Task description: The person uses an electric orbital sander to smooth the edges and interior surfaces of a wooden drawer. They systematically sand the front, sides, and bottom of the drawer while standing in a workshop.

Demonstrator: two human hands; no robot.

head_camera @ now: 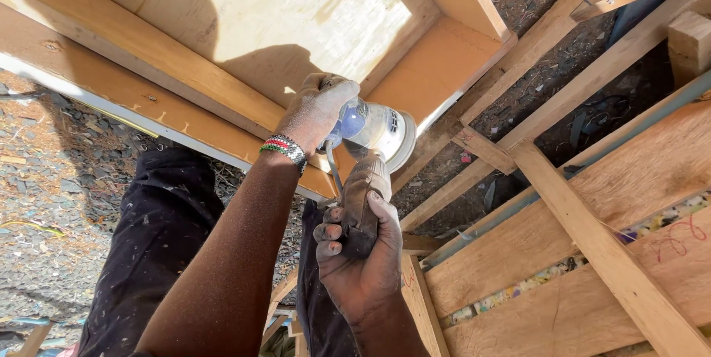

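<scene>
A: Grip on the grinder (374, 135)?
B: 2 hands. Left hand (315, 109) clamped over its head for pressure; right hand (359, 253) wrapped shut round the handle, steering.
A: Position?
B: Disc against the wooden frame's (437, 68) inner corner.

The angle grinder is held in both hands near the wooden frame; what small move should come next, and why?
Probably ease the angle grinder a little further along the wooden frame edge. Its disc end sits right at that edge, the left hand grips the head and the right hand grips the handle, so both hands can steer it. Whether the disc touches the wood cannot be told.
</scene>
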